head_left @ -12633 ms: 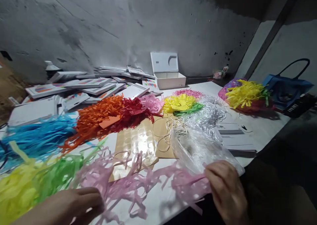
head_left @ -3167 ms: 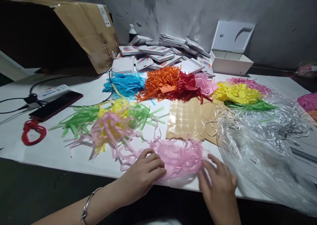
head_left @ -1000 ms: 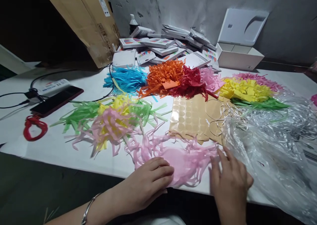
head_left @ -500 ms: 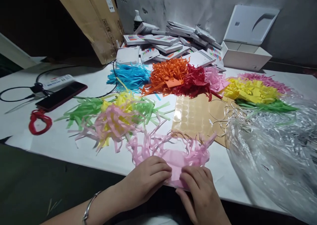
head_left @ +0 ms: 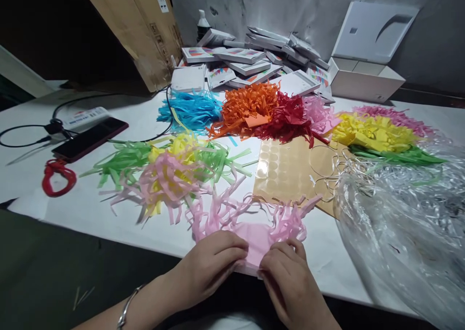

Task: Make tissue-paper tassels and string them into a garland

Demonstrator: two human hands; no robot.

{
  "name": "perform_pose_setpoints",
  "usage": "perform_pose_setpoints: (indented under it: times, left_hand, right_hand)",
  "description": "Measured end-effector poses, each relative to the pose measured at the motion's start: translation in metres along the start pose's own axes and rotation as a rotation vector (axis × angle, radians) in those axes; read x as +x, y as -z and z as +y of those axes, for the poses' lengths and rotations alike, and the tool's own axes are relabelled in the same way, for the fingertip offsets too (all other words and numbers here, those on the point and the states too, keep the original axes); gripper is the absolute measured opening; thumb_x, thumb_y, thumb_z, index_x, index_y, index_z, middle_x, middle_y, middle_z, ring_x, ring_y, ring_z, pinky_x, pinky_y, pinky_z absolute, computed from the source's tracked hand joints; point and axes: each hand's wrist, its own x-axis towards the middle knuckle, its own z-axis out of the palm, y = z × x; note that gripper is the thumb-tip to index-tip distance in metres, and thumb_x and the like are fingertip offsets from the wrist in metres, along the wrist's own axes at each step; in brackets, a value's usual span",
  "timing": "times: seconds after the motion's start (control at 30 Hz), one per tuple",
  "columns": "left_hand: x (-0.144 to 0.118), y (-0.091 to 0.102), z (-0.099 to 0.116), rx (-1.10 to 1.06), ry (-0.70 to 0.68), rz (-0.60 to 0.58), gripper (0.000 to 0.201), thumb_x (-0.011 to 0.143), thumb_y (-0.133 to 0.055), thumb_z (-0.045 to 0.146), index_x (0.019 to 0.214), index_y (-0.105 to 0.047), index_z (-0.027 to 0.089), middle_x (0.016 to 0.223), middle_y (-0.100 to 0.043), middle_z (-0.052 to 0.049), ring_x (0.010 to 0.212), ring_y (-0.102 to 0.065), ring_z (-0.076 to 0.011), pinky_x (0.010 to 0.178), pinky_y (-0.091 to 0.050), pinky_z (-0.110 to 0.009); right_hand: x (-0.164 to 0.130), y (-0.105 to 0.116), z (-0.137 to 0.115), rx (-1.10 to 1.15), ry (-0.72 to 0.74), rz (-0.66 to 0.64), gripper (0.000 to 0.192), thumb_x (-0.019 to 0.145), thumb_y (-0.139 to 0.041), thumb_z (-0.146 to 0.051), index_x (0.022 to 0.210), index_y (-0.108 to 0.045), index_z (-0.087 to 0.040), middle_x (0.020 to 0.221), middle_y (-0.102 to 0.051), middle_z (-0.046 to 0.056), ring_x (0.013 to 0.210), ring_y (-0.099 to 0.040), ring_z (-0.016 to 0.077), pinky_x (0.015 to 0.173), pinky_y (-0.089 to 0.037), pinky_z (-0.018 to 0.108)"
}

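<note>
Head view: the pink fringed tissue-paper strip is laid crosswise at the near edge of the white table. Its folded middle is pinched between the left hand and the right hand, both equally close, fringe pointing away.

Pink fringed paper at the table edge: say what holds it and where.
Both hands pinch the pink fringed paper at its uncut near edge: left hand on the left part, right hand on the right; fringe points away.

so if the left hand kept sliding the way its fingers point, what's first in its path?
The left hand points right, along the table edge, over the pink fringed tissue paper. First contact would likely be the right hand, fingertips nearly touching already; depth unclear.
</note>
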Motion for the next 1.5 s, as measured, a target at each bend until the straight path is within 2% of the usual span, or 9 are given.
perform_pose_setpoints:
  times: [0.2, 0.4, 0.57, 0.7, 0.87, 1.0, 1.1, 1.23, 1.5]
  left_hand:
    - [0.015, -0.004, -0.003, -0.008, 0.249, 0.147, 0.019, 0.099, -0.044, 0.012, 0.096, -0.062, 0.019, 0.097, -0.065, -0.005, 0.089, -0.065, -0.0156, 0.077, -0.055, -0.025]
    - [0.026, -0.008, -0.012, 0.306, 0.325, 0.152, 0.02, 0.098, -0.045, 0.017, 0.084, -0.06, 0.018, 0.093, -0.064, -0.007, 0.084, -0.063, -0.0201, 0.07, -0.052, -0.031]
    - [0.026, -0.009, -0.015, 0.275, 0.347, 0.131, 0.017, 0.095, -0.047, 0.015, 0.082, -0.057, 0.018, 0.093, -0.062, -0.007, 0.085, -0.063, -0.0209, 0.072, -0.052, -0.033]
    - [0.027, -0.007, -0.015, 0.222, 0.375, 0.122, 0.015, 0.094, -0.05, 0.015, 0.082, -0.057, 0.018, 0.092, -0.061, -0.006, 0.084, -0.062, -0.0208, 0.072, -0.053, -0.033]
    - [0.024, -0.002, -0.015, 0.18, 0.328, 0.179, 0.011, 0.095, -0.048, 0.014, 0.092, -0.058, 0.02, 0.099, -0.062, -0.007, 0.092, -0.062, -0.0207, 0.077, -0.053, -0.032]
    - [0.015, 0.001, -0.01, 0.257, 0.114, 0.171, 0.025, 0.094, -0.059, 0.021, 0.119, -0.057, 0.021, 0.127, -0.06, -0.013, 0.117, -0.054, -0.0282, 0.098, -0.045, -0.043]
    - [0.009, -0.002, -0.009, 0.293, 0.012, 0.121, 0.016, 0.096, -0.052, 0.013, 0.106, -0.062, 0.021, 0.113, -0.069, -0.008, 0.109, -0.056, -0.0268, 0.099, -0.036, -0.047]
    - [0.005, -0.004, -0.012, 0.236, 0.021, 0.107, 0.017, 0.098, -0.049, 0.01, 0.097, -0.062, 0.02, 0.096, -0.07, -0.005, 0.097, -0.059, -0.0223, 0.096, -0.037, -0.044]
    - [-0.005, 0.008, -0.013, 0.165, 0.1, 0.0, 0.019, 0.099, -0.049, 0.015, 0.106, -0.065, 0.023, 0.11, -0.067, -0.007, 0.107, -0.056, -0.0242, 0.094, -0.04, -0.041]
  right_hand:
    - [0.015, -0.013, 0.002, -0.068, -0.178, 0.113, 0.018, 0.102, -0.043, -0.018, 0.092, -0.057, -0.022, 0.076, -0.063, 0.0, 0.069, -0.056, 0.0173, 0.068, -0.039, 0.029]
    - [0.025, -0.033, 0.007, -0.232, -0.325, 0.147, 0.021, 0.103, -0.042, -0.024, 0.086, -0.055, -0.022, 0.073, -0.061, 0.001, 0.065, -0.055, 0.0198, 0.063, -0.036, 0.031]
    - [0.029, -0.03, 0.008, -0.321, -0.295, 0.212, 0.015, 0.101, -0.045, -0.019, 0.101, -0.059, -0.018, 0.086, -0.065, 0.007, 0.079, -0.061, 0.0224, 0.071, -0.041, 0.034]
    - [0.028, -0.019, -0.002, -0.326, -0.059, 0.28, 0.017, 0.097, -0.05, -0.013, 0.108, -0.063, -0.016, 0.101, -0.068, 0.011, 0.099, -0.062, 0.0258, 0.095, -0.038, 0.047]
    - [0.017, -0.027, -0.004, -0.269, 0.022, 0.135, 0.017, 0.098, -0.05, -0.013, 0.105, -0.065, -0.018, 0.094, -0.071, 0.005, 0.097, -0.065, 0.0211, 0.106, -0.031, 0.048]
    - [0.011, -0.032, -0.001, -0.248, -0.015, 0.182, 0.018, 0.098, -0.048, -0.01, 0.099, -0.064, -0.018, 0.089, -0.07, 0.003, 0.093, -0.065, 0.0196, 0.104, -0.033, 0.046]
    - [0.012, -0.03, -0.003, -0.205, -0.033, 0.167, 0.013, 0.098, -0.051, -0.016, 0.099, -0.063, -0.019, 0.093, -0.071, 0.004, 0.095, -0.064, 0.0211, 0.105, -0.031, 0.047]
    - [0.011, -0.028, -0.005, -0.26, -0.008, 0.101, 0.019, 0.099, -0.045, -0.013, 0.102, -0.063, -0.018, 0.096, -0.071, 0.005, 0.098, -0.063, 0.022, 0.108, -0.028, 0.048]
    - [-0.005, -0.022, 0.003, -0.237, -0.055, 0.152, 0.014, 0.1, -0.051, -0.018, 0.1, -0.065, -0.019, 0.099, -0.072, 0.005, 0.103, -0.064, 0.023, 0.11, -0.025, 0.051]
